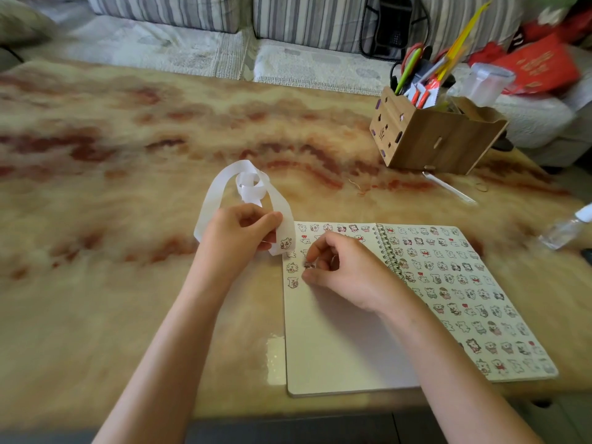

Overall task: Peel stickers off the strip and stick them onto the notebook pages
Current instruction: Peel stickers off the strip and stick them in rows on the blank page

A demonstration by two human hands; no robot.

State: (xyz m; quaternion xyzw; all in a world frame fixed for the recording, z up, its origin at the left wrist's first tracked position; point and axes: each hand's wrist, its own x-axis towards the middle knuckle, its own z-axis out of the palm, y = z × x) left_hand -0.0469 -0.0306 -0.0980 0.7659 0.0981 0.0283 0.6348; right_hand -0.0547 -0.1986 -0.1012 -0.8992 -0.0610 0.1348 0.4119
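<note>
An open spiral notebook [346, 344] lies on the table in front of me. Its right page [464, 296] is covered with small cartoon stickers. The left page has stickers along the top and down its left edge. My left hand [240, 235] grips a long white sticker strip [217, 190] that curls up in a loop behind it; one sticker [286, 242] shows on the strip's end by my thumb. My right hand [339, 270] rests over the left page, its thumb and forefinger pinching a small sticker [309, 265] just above or on the paper.
A wooden organiser box [429, 136] with pens and scissors stands at the back right. A clear plastic bottle [567, 229] lies at the right edge. A thin clear stick [448, 187] lies before the box. The marbled table [128, 187] stretches left; a sofa runs behind.
</note>
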